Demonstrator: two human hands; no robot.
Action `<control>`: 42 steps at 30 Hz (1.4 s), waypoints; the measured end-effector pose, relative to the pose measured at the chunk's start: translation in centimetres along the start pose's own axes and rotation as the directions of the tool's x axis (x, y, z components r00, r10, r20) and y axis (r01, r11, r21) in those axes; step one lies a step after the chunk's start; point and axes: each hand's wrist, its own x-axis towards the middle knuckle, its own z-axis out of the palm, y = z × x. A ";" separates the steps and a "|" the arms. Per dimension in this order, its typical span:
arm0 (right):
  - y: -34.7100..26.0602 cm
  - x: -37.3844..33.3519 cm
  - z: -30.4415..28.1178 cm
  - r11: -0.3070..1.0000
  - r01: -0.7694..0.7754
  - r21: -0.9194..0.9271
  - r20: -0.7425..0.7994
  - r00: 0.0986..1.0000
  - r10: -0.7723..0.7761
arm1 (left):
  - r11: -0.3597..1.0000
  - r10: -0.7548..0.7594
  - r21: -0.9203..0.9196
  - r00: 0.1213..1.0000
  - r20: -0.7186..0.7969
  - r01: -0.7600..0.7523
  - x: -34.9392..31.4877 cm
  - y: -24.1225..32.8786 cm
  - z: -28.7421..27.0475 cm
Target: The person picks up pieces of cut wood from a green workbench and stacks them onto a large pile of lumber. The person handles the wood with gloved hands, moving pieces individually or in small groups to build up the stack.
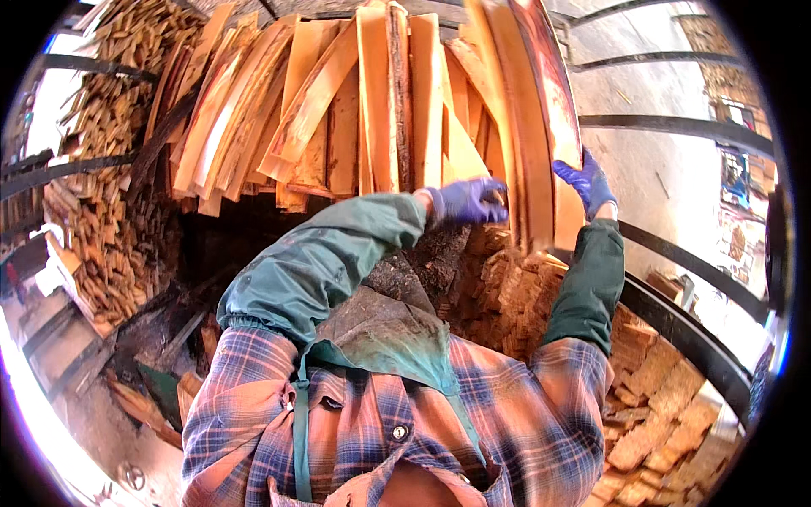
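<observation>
My right hand, in a purple-blue glove, grips the lower right edge of a long wooden board with reddish-brown bark along one side. To its left my left hand, gloved alike, is slightly blurred. Its fingers look curled but apart beside the lower end of a long pale board, and I see nothing in them. Many sawn wooden slats lean side by side in front of me, some with dark bark edges. Green sleeve covers reach over both my forearms.
Tall stacks of wood pieces stand at the left. Black metal bars run along the right side, with a pale floor beyond. Broken bark pieces are heaped at the lower right, and dark debris lies below the slats.
</observation>
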 end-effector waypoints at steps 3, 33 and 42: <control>8.7 4.6 6.0 0.925 -0.343 -0.161 -0.113 0.938 0.328 | 0.995 -0.101 0.039 0.982 0.162 0.096 -4.8 -3.4 2.3; -23.1 -14.4 64.8 0.943 -0.035 -0.331 0.918 0.219 0.330 | 0.805 -0.529 -0.206 -0.516 -0.674 -0.557 -58.2 -15.7 30.7; -39.6 -46.8 87.2 0.822 0.568 0.033 0.788 -0.521 0.328 | 0.591 -0.619 0.535 -0.765 -0.179 -0.604 -69.8 -19.5 20.8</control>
